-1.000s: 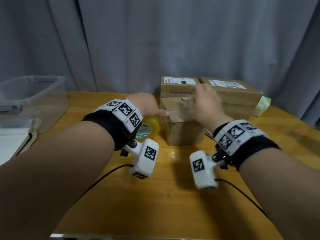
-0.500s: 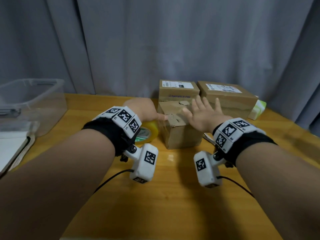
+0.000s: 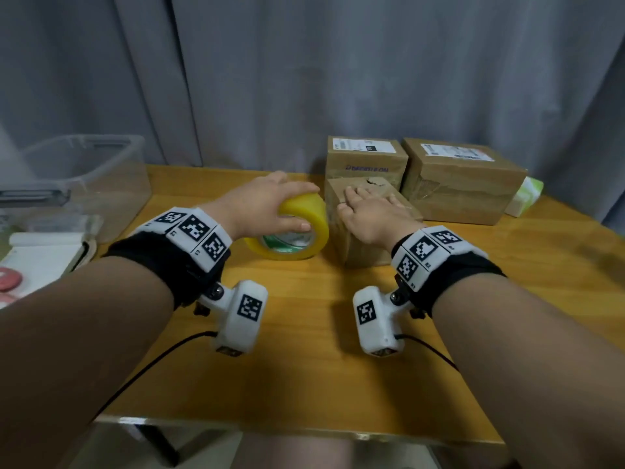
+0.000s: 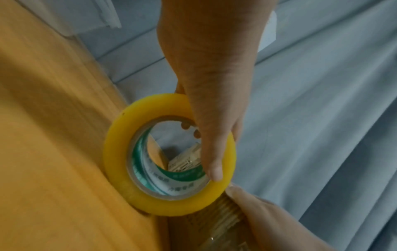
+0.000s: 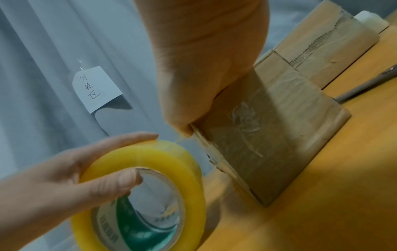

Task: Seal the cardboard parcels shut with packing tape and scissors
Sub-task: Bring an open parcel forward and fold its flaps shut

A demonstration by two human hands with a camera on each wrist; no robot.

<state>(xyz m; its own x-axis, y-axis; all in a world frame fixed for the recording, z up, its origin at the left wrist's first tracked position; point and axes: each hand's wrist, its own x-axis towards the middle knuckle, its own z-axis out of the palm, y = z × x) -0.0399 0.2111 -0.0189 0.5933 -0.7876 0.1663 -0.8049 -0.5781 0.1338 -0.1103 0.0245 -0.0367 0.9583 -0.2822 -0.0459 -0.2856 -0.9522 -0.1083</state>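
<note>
My left hand (image 3: 267,206) grips the yellow packing tape roll (image 3: 297,211), fingers over its rim and thumb in the core; the roll stands tilted on the wooden table (image 3: 304,350), right beside the small cardboard box (image 3: 363,252). My right hand (image 3: 370,213) lies flat on that box's top with straight fingers. In the right wrist view the palm (image 5: 204,59) presses the box (image 5: 268,135), and a thin strip of tape seems to run from the roll (image 5: 150,156) to the box's top edge. The scissors (image 5: 365,86) lie on the table behind the box.
Two larger labelled boxes (image 3: 367,157) (image 3: 463,177) stand behind the small one against the grey curtain. A green and white pack (image 3: 527,194) lies at the far right. A clear plastic bin (image 3: 84,177) and white papers (image 3: 44,255) occupy the left.
My left hand has raised the tape roll onto its edge beside the box, so it now shows fully. My right hand has gone from over the flaps to flat on the box top.
</note>
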